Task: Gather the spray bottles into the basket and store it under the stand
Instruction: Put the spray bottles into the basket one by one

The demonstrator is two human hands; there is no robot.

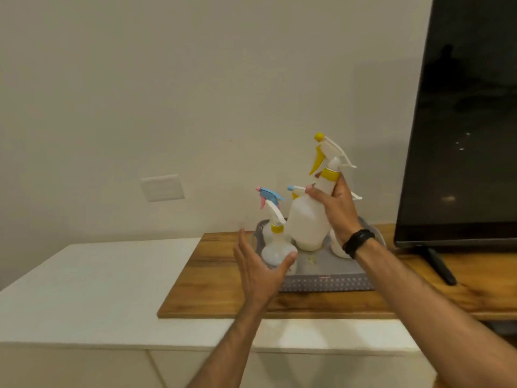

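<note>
I saw a grey basket (pixel 327 281) sitting on the wooden surface (pixel 223 301), which lay over a white cabinet (pixel 84 289) near the left. A dark television (pixel 461 121) stood at the right, its black foot (pixel 440 266) resting on the wood just right of the basket, and a white wall plate (pixel 162 187) sat on the far wall to the left. My right hand (pixel 335 208), with a black band (pixel 359 242) on its wrist, had its grip closed round the neck of the large spray bottle (pixel 307 219), below its yellow collar. That bottle stood in the far part of the basket, its long axis tilted with the top leaning right, and its yellow nozzle pointed left and up. My arm crossed in front of another white bottle (pixel 337 247) at the basket's right side, hiding most of it. A third spray head with a pale blue tip (pixel 291 188) showed behind the large bottle, pointing left. My left hand (pixel 260 270) was spread wide, thumb against the small spray bottle (pixel 275 250) at the basket's left edge; whether it truly gripped it, I could not tell. That bottle stood nearly upright, its blue and pink nozzle aimed left.
</note>
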